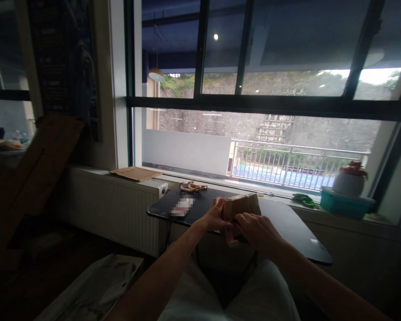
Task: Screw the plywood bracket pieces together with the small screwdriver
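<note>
A small brown cardboard box point(242, 205) is held tilted above the front part of a dark table point(280, 223). My left hand point(215, 216) is closed on the box's left side. My right hand point(252, 225) has its fingers curled against the near face of the box, close to my left fingertips. Below the hands a brown flap or strip point(232, 242) hangs down past the table edge. What lies between the fingertips is too dark and small to make out.
Brown curved pieces point(192, 187) and a blurred-out flat item point(182, 207) lie on the table's left. Flat cardboard point(136, 173) rests by the window above a radiator point(113, 209). On the right sill are a green cloth point(304, 200), a teal container point(345, 203) and a jug point(349, 180).
</note>
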Motion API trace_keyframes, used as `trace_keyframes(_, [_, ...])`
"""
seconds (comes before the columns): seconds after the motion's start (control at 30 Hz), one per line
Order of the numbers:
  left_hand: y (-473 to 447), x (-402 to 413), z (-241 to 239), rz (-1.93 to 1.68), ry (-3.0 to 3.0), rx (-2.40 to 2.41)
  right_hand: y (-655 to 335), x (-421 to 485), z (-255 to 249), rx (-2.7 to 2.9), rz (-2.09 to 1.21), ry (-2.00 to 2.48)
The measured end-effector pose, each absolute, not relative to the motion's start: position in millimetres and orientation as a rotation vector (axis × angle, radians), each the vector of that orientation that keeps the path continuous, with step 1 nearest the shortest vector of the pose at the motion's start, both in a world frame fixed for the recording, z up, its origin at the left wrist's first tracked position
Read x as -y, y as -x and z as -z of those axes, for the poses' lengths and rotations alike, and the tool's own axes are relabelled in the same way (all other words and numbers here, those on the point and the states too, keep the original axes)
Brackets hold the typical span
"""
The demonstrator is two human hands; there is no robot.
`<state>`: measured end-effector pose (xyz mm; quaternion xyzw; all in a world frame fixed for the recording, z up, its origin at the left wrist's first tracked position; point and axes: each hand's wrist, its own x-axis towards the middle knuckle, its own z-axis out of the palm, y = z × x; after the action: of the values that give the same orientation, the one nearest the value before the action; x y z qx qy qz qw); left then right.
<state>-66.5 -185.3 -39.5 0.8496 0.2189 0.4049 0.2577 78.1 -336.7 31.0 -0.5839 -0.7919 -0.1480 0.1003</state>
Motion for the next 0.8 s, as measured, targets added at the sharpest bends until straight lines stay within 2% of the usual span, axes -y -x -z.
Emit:
trace_keyframes(0.2, [65.0, 182.6, 42.6, -1.105, -2.283, -0.626, -79.0, 332.1, -19.5, 2.312, 0.445, 1.696])
trace_keyframes(0.57, [64.9, 188.3, 38.8, -1.119, -2.298, -0.579, -87.3, 330.8, 10.1, 1.837, 0.21, 1.888])
trace_keyframes(0.8, [64.5, 186.3, 38.5, -1.1, -2.298, -0.589, -86.3, 341.0, -4.7, 2.024, 0.347, 1.892])
